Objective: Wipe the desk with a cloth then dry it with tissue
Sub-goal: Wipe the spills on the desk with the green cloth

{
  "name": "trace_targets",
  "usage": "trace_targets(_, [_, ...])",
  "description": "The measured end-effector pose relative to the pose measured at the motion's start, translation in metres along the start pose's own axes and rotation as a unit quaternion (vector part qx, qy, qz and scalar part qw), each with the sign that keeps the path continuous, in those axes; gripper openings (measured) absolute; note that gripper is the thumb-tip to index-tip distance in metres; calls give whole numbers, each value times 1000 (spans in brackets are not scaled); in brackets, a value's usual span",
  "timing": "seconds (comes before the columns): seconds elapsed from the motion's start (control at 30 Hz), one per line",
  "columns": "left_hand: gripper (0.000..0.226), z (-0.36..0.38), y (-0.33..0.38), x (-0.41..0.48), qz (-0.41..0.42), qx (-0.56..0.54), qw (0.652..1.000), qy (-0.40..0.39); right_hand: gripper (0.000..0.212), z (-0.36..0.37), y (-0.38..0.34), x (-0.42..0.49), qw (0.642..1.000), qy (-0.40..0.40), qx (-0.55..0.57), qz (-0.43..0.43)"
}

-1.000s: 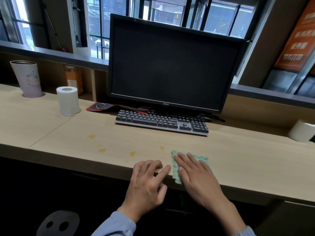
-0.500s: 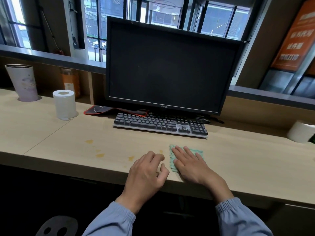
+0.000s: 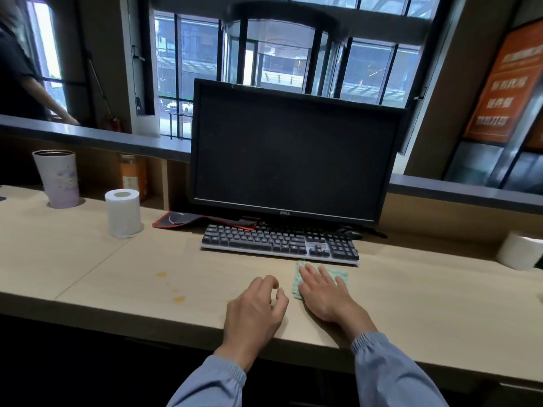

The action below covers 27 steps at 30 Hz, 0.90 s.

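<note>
Cup (image 3: 57, 179) standing on the counter (image 3: 117, 268), contents hidden, tissue roll (image 3: 123, 212) standing near it, right grip (image 3: 323, 295) pressing flat, fingers straight, on the cloth (image 3: 340, 276) just before the keyboard (image 3: 279, 243), left grip (image 3: 255, 312) curling loosely beside it, holding nothing, stains (image 3: 161, 274) lying leftward.

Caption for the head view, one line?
Right hand presses green cloth on desk before keyboard; yellow stains lie to its left.

Office reception counter: Dell monitor (image 3: 293, 154) and keyboard (image 3: 279, 243) on a long wooden desk (image 3: 88, 259), raised ledge (image 3: 97, 136), revolving glass door (image 3: 279, 60) beyond.
</note>
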<state>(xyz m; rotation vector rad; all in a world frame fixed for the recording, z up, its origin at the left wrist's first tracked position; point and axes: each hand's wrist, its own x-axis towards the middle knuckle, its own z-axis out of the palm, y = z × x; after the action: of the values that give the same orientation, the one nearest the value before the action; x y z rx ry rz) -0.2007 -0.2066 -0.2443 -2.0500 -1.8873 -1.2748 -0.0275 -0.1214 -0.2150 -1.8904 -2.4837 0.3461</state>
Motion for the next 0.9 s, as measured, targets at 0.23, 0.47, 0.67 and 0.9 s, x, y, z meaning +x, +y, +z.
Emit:
trace_targets(0.23, [10, 7, -1, -5, -18, 18, 1000, 17, 59, -2, 8, -2, 1000, -10, -4, -6])
trace_targets(0.47, [9, 9, 0, -7, -18, 58, 998, -1, 59, -1, 9, 3, 1000, -4, -4, 1])
trace_targets(0.67, [17, 6, 3, -7, -35, 60, 998, -15, 59, 0, 9, -16, 1000, -28, -1, -14])
trace_targets(0.9, [11, 6, 2, -6, -26, 63, 998, -2, 59, -7, 7, -2, 1000, -11, 3, 7])
